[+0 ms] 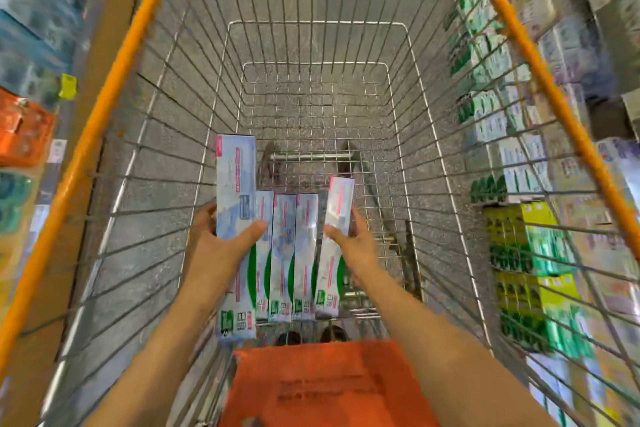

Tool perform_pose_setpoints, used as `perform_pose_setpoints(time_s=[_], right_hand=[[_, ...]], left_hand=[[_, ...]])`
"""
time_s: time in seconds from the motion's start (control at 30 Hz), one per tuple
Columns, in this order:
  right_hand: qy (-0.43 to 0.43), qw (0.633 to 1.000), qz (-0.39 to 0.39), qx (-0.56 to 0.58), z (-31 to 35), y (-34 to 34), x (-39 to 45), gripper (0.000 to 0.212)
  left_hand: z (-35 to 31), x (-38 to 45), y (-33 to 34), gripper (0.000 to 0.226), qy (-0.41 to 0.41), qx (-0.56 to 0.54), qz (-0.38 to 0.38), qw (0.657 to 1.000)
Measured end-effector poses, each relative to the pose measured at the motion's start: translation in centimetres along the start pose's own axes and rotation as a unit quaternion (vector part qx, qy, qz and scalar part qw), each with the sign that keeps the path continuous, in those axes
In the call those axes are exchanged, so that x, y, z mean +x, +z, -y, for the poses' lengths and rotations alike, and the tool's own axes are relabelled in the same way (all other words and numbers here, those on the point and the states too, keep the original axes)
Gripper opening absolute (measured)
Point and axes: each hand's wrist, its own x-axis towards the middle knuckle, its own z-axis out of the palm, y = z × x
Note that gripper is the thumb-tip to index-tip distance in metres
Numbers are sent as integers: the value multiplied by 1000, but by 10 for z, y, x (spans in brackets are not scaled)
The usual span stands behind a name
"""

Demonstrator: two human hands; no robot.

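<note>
Shop shelving runs down both sides of a narrow aisle, with a wire shopping cart [311, 45] filling the space between over a speckled grey floor [145, 253].

Nearest to the camera is the cart's orange seat flap [322, 381], and two bare forearms reach past it into the basket. The left hand [221, 246] grips a long pale-blue box [235, 177] around its middle, thumb across the front face and fingers curled behind the left edge. This box stands out above the others, at the left end of the row. The right hand [356, 246] holds a second long box [337, 204] of the same kind at the right end, thumb pressed on the face and fingers wrapped round the far edge. The box is tilted slightly to the right. Between the two, three matching boxes [284, 253] lie side by side, edges touching, at the near end of the basket. Whether the two held boxes rest on the wire bottom cannot be told.

Beyond the boxes the basket's wire bottom and front wall are bare, framed by an orange rim [114, 87]. Farther out, the right shelves [491, 114] carry stacked green-and-white packs, and the left shelves [31, 28] carry blue and orange packs, all blurred.
</note>
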Motion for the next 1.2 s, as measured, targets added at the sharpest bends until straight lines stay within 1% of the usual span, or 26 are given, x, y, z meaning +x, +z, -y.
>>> perform_pose_setpoints(time_s=[0.13,0.27,0.33,0.47,0.6,0.77,0.9,1.03,1.13,1.2], right_hand=[[-3,1000,19,-13,-10,-2,4,61],[19,999,3,-34,-21,-4,5,38],[30,999,-2,-38,-26,-7,6,35],[43,999,6,-25,-28,-9,14,37],[13,999,21,-25,-33,-15,14,44],[-10,995,53,-81,-39,-19,9,54],[-39,988,47,-142,-40,-24,5,54],[-46,989,42,-136,-48,-20,12,54],[-46,988,47,-137,-50,-17,15,57],[-50,986,68,-143,-52,-18,14,61]], left_hand=[[0,4,5,69,6,14,16,1000],[-3,7,11,74,22,30,30,999],[-2,8,14,74,22,39,31,999],[0,7,23,69,23,35,37,998],[1,7,36,65,18,40,51,998],[6,8,56,71,21,54,64,996],[9,6,74,70,23,64,94,993],[12,3,81,60,21,74,112,991],[13,3,79,61,22,88,112,990],[16,6,77,66,19,95,102,990]])
